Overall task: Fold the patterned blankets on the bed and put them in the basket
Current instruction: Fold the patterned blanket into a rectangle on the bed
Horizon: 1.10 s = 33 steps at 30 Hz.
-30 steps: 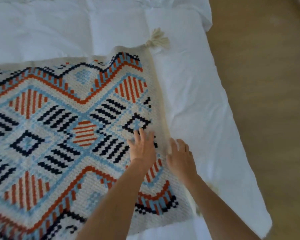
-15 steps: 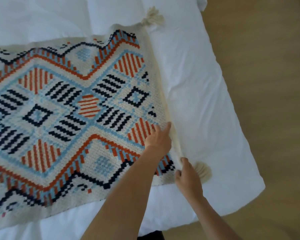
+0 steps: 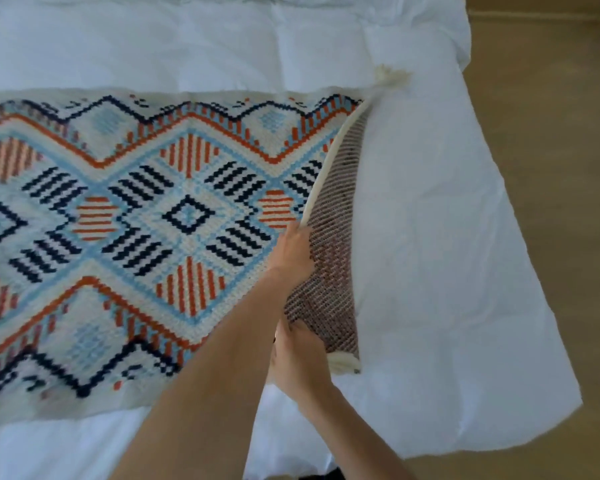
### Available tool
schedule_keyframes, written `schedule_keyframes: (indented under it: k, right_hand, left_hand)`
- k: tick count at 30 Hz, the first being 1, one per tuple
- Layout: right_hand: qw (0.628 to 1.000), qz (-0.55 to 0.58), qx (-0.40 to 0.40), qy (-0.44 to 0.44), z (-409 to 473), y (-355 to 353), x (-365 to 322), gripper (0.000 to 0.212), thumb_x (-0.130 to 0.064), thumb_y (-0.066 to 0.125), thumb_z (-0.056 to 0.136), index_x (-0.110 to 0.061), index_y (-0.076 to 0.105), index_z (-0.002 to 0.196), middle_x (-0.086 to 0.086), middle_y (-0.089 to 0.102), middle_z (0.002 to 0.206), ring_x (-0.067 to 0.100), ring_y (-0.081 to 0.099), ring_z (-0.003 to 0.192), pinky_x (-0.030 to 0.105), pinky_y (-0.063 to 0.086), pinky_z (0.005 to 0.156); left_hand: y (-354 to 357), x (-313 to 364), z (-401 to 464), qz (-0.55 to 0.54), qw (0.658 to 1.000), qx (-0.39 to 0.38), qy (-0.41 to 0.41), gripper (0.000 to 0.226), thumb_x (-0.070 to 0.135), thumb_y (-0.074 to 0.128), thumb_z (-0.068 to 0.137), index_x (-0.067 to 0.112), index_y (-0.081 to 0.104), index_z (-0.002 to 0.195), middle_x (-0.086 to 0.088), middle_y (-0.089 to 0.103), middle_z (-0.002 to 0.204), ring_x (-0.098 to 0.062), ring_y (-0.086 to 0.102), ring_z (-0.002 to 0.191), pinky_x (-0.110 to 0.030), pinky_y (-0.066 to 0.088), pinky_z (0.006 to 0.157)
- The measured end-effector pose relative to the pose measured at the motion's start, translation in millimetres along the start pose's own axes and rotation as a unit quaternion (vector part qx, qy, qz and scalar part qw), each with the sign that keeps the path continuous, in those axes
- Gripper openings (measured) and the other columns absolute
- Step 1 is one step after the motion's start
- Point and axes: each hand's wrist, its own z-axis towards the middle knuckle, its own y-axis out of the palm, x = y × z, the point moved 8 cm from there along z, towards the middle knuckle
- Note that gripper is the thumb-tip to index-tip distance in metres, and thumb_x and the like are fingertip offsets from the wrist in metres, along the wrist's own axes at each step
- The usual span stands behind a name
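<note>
Head view: knitted blanket (image 3: 146, 237), cream ground with orange, navy and light-blue diamond and zigzag pattern, lies spread flat across the white duvet-covered bed (image 3: 430, 237), running off the left edge of frame. Its right-hand edge is lifted off the bed and turned up, showing the dull brownish striped underside (image 3: 329, 244). Left hand (image 3: 291, 252) grips that raised cream edge about midway along it, fingers curled round the hem, fingertips hidden behind the fabric. Right hand (image 3: 300, 358) holds the near right corner of the blanket, fingers together and tucked under the raised flap; whether the thumb pinches it cannot be told. Cream tassel (image 3: 342, 363) hangs at that near corner, just beside the right hand. Second cream tassel (image 3: 390, 77) lies on the bed at the far right corner, which rests flat. Both forearms reach in from the bottom of frame, the two hands near each other. Tan wood-look floor (image 3: 551, 150) to the right of the bed.
</note>
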Motion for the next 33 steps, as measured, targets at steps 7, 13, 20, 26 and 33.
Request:
schedule_keyframes:
  k: [7, 13, 20, 26, 33]
  right_hand:
    - [0.994, 0.014, -0.092, 0.055, 12, 69, -137, 0.050, -0.002, 0.052, 0.085, -0.015, 0.037, 0.131, 0.010, 0.055, 0.115, 0.029, 0.059, 0.100, 0.037, 0.044, 0.077]
    - [0.991, 0.022, -0.120, 0.051, 13, 102, -230, 0.048, -0.003, 0.051, 0.089, -0.013, 0.034, 0.133, 0.011, 0.042, 0.126, 0.030, 0.061, 0.098, 0.035, 0.044, 0.071]
    - [0.988, 0.048, -0.148, 0.012, 16, 140, -315, 0.050, 0.003, 0.051, 0.087, -0.013, 0.034, 0.131, 0.012, 0.041, 0.127, 0.032, 0.060, 0.096, 0.035, 0.039, 0.068]
    - [0.982, 0.057, -0.180, -0.008, 25, 184, -386, 0.047, 0.002, 0.048, 0.088, -0.014, 0.034, 0.131, 0.012, 0.041, 0.127, 0.033, 0.059, 0.100, 0.039, 0.043, 0.074]
    - [0.975, 0.065, -0.212, 0.009, 38, 269, -483, 0.051, 0.005, 0.049, 0.085, -0.011, 0.034, 0.131, 0.013, 0.041, 0.126, 0.032, 0.058, 0.101, 0.038, 0.046, 0.083]
  left_hand:
    - [-97, -136, -60, 0.000, 0.999, 0.032, -0.023, 0.058, -0.012, 0.045, 0.086, 0.010, 0.035, 0.139, -0.006, 0.023, 0.147, -0.030, 0.044, 0.120, -0.037, 0.045, 0.093]
    - [-151, -227, -101, -0.008, 0.996, 0.066, -0.054, 0.059, -0.010, 0.051, 0.084, 0.012, 0.036, 0.137, -0.008, 0.029, 0.140, -0.030, 0.044, 0.121, -0.040, 0.042, 0.100]
    - [-199, -311, -130, 0.019, 0.990, 0.093, -0.102, 0.061, -0.008, 0.054, 0.085, 0.010, 0.035, 0.140, -0.006, 0.026, 0.144, -0.029, 0.046, 0.118, -0.035, 0.044, 0.095]
    - [-229, -393, -154, 0.013, 0.988, 0.100, -0.115, 0.065, -0.009, 0.056, 0.083, 0.012, 0.035, 0.141, -0.005, 0.026, 0.145, -0.027, 0.047, 0.118, -0.033, 0.044, 0.095]
    - [-252, -510, -178, 0.004, 0.991, 0.077, -0.113, 0.069, -0.009, 0.056, 0.082, 0.010, 0.032, 0.144, -0.006, 0.023, 0.150, -0.030, 0.042, 0.126, -0.037, 0.039, 0.103]
